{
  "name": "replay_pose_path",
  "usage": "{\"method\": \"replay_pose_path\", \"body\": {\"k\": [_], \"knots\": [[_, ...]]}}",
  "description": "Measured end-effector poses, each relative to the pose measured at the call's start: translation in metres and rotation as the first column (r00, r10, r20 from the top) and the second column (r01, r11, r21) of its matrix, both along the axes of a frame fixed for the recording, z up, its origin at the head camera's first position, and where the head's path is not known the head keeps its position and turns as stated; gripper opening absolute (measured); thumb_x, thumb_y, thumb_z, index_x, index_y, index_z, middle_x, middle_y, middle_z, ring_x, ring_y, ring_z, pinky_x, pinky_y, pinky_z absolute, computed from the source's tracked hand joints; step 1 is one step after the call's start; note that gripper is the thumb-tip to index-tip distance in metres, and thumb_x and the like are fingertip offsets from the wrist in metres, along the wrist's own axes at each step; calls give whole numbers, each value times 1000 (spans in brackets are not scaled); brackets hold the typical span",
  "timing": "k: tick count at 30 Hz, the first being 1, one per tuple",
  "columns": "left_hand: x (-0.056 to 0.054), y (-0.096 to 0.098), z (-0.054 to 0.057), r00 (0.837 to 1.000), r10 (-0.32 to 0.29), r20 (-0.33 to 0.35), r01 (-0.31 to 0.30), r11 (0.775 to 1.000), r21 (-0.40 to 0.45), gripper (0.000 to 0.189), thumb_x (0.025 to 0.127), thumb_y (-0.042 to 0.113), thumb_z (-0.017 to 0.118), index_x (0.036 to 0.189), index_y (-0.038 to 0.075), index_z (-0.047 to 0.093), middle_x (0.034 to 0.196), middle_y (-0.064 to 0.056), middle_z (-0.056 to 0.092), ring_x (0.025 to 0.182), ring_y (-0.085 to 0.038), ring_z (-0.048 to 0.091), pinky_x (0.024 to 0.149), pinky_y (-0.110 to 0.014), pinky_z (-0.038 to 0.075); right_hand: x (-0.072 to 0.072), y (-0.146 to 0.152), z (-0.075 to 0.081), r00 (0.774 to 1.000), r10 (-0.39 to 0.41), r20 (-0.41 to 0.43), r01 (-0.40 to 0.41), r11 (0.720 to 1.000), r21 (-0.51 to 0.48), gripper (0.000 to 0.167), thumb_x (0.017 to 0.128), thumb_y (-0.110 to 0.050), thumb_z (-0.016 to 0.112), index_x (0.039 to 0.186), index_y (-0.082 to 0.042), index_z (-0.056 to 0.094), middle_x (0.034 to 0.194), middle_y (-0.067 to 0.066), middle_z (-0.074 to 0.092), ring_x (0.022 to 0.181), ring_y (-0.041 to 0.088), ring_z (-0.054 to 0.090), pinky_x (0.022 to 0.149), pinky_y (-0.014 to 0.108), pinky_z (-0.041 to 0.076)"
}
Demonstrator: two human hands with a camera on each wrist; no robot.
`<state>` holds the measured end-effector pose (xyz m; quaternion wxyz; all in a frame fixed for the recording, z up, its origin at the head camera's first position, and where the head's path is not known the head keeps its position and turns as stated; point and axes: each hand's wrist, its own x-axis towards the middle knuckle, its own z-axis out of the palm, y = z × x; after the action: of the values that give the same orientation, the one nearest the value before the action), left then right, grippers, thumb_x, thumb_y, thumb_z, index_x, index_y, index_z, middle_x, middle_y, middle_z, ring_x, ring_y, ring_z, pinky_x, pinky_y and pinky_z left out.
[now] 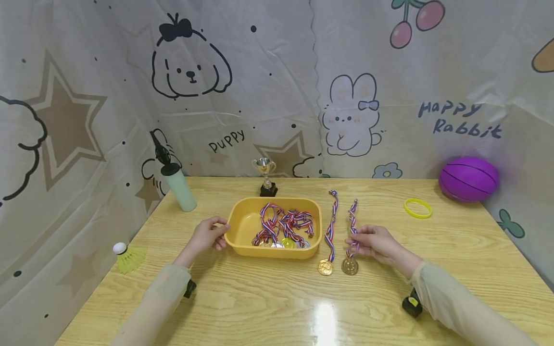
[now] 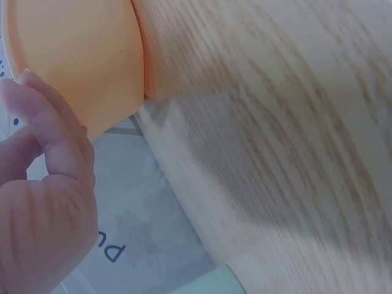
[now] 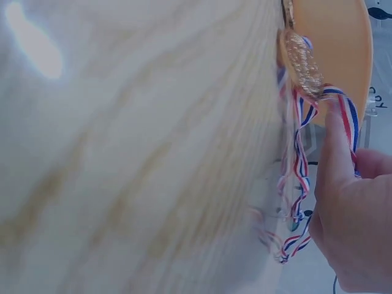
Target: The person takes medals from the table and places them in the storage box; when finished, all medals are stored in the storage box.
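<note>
At the left end of the yellow plastic basin (image 1: 272, 253), my left hand (image 1: 209, 234) grips the rim. In the left wrist view its bent fingers (image 2: 58, 131) lie against the basin's end wall (image 2: 79, 67). Inside the basin is a tangle of medals with red, white and blue ribbons (image 1: 270, 223). To the right of it, my right hand (image 1: 378, 244) pinches the twisted ribbon of a bronze-coloured medal (image 1: 349, 266), just above the disc. That ribbon (image 3: 350, 122) passes over the index finger in the right wrist view. A gold-coloured medal (image 1: 325, 267) lies between this medal and the basin, ribbon stretched backward.
Behind the basin stands a small trophy cup (image 1: 268, 178). A pale green bottle (image 1: 179, 188) and a shuttlecock (image 1: 129, 257) are on the left. Toward the back right are a yellow ring (image 1: 417, 208) and a purple ball (image 1: 469, 179). Printed cloth hangs behind the wooden table (image 1: 268, 307).
</note>
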<state>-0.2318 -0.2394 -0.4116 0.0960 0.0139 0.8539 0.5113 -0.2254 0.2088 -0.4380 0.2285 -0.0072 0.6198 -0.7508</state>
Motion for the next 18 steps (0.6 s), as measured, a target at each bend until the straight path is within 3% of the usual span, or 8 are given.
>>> {"method": "replay_pose_path", "body": {"k": [9,18], "knots": [[1,0,0,1000,4,-3,-4,1000,-1,39,100,21,53,125,-9,49,62,-2,61,49,-8,58,48,-23,53,5,-2,15,1000,23,6,-23,1000,-8,20,96,3,50,111,13,42,89,7,70,86,13,71,80,25,57],[1,1,1,1000,12,-2,-12,1000,-8,37,100,19,52,124,-9,49,61,0,60,49,-6,57,49,-21,52,9,-6,34,997,58,-55,-57,998,21,17,95,0,53,108,9,46,93,6,68,91,13,70,84,26,56]]}}
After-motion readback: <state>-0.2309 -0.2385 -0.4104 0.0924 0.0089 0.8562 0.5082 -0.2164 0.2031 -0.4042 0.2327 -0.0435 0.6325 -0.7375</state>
